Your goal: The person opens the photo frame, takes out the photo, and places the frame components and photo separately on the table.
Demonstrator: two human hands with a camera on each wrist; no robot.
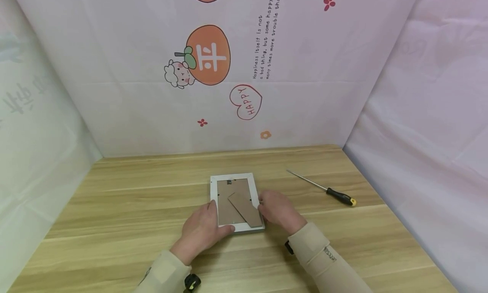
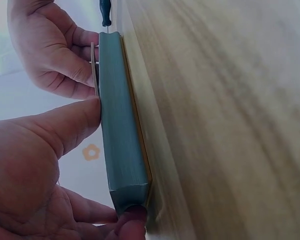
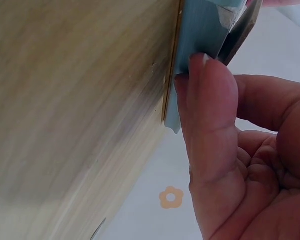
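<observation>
A picture frame (image 1: 214, 187) lies face down on the wooden table, its white back border around a brown backing board (image 1: 225, 212). Slanting across the board is a brown easel stand (image 1: 247, 208). My left hand (image 1: 202, 227) grips the near left corner, thumb on the near edge and fingers along the left side. On the right side, my right hand (image 1: 277, 207) holds the edge, with fingertips against the blue-green side (image 3: 202, 30) in the right wrist view. The left wrist view shows the stand's thin edge (image 2: 94, 70) raised slightly off the back, by the right thumb.
A screwdriver (image 1: 341, 197) with a black and yellow handle lies to the right of the frame, its shaft pointing to the far left. White printed cloth (image 1: 152, 115) hangs behind the table (image 1: 133, 208) and along both sides.
</observation>
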